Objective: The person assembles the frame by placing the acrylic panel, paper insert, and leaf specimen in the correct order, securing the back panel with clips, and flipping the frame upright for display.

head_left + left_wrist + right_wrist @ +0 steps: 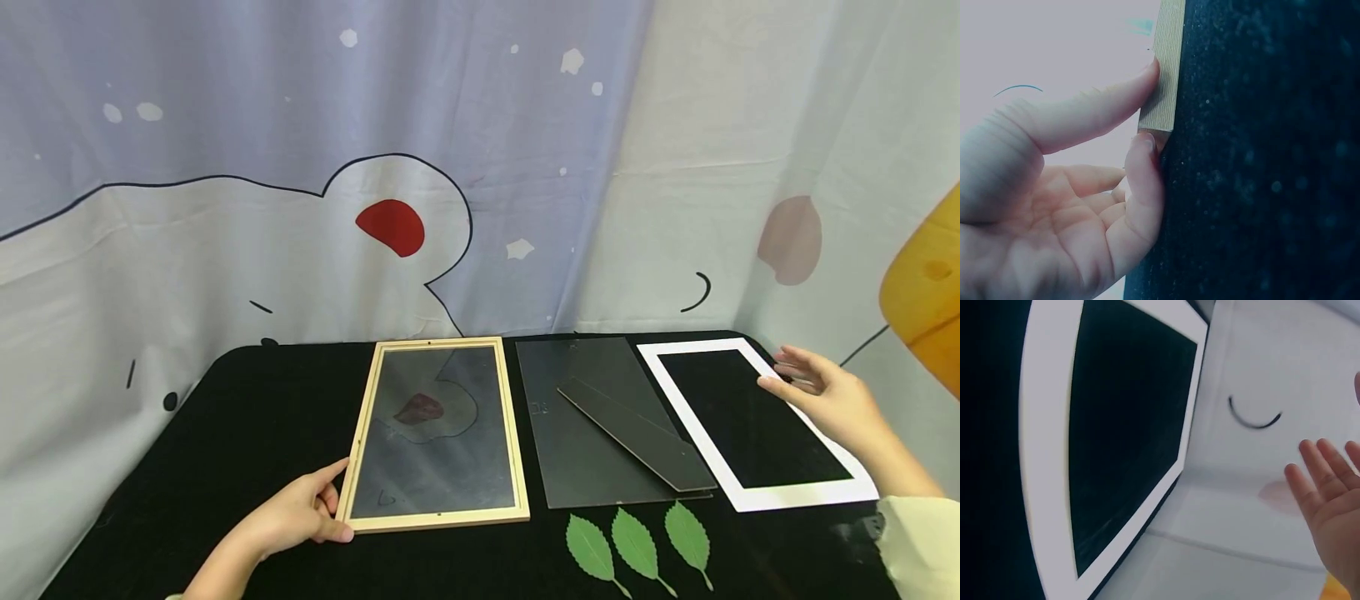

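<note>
A light wooden picture frame with a clear pane lies on the black table. My left hand pinches its near left corner. In the left wrist view, the thumb is against the side of the wooden frame and a bent finger touches its end. My right hand, fingers apart and holding nothing, is over the right side of a white mat with a rectangular opening. From the right wrist, the palm and spread fingers of that hand appear apart from the mat.
Between frame and mat lies a dark grey backing board with a slanting stand flap. Three green leaves lie in front of it. A patterned curtain hangs behind the black table.
</note>
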Available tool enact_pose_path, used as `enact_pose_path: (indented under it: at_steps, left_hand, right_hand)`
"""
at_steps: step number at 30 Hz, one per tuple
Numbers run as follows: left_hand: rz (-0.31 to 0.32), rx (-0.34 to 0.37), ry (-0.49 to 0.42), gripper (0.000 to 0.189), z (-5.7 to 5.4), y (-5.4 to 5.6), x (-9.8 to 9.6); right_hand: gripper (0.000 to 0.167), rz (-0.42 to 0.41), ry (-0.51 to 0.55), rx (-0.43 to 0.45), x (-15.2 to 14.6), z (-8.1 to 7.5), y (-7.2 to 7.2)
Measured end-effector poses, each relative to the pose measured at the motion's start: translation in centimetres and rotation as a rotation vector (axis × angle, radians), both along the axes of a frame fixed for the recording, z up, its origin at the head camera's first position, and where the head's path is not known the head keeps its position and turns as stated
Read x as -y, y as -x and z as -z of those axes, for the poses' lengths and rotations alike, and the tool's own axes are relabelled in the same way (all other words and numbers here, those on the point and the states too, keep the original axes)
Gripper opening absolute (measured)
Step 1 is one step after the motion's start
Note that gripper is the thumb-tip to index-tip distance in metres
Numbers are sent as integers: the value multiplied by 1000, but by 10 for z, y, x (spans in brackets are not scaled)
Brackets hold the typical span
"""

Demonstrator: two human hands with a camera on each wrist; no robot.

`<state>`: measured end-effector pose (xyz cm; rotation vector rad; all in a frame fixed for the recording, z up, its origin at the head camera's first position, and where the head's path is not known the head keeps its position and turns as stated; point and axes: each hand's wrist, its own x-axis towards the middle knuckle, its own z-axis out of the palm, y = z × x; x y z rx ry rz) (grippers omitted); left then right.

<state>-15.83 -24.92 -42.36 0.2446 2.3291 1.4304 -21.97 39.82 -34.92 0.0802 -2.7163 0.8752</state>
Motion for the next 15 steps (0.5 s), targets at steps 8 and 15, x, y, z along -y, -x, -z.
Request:
enact_pose_path:
  at_steps: [8,15]
  left_hand:
    - [1,-5,-4,102,3,1,0]
    - [-7,2,5,102,0,1,-1]
  right_hand:
    - [76,130,100,-81,-32,22,-5]
    - [82,233,73,5,-48,35,-8]
